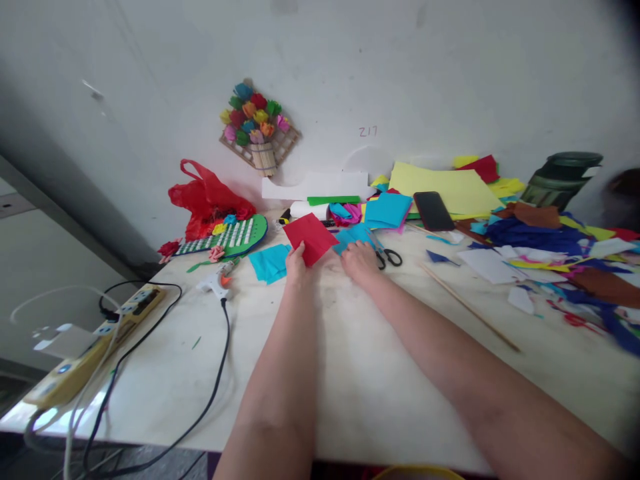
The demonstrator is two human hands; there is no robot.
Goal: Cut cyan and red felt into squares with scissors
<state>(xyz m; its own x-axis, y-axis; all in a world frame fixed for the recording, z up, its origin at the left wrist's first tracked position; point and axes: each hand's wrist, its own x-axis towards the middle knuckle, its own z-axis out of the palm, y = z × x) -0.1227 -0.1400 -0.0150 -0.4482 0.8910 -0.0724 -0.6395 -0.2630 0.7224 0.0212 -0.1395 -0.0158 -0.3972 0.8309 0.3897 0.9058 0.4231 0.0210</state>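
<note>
A red square of paper (311,239) is pinched between the thumb and fingers of my left hand (296,263), held tilted above the table. My right hand (361,262) has its fingers curled down on the near edge of some light-blue paper (356,235). Right beside that hand lie black-handled scissors (393,257), partly hidden behind it. To the left of my left hand is a small stack of light-blue paper squares (271,263). More blue paper (387,211) lies farther back.
A hot glue gun (219,283) and its cord lie left, near a power strip (95,347). Behind stand a red bag (210,200) and a green board (235,237). On the right are a phone (433,211), a wooden stick (473,310), paper scraps (537,233) and a jar (563,180).
</note>
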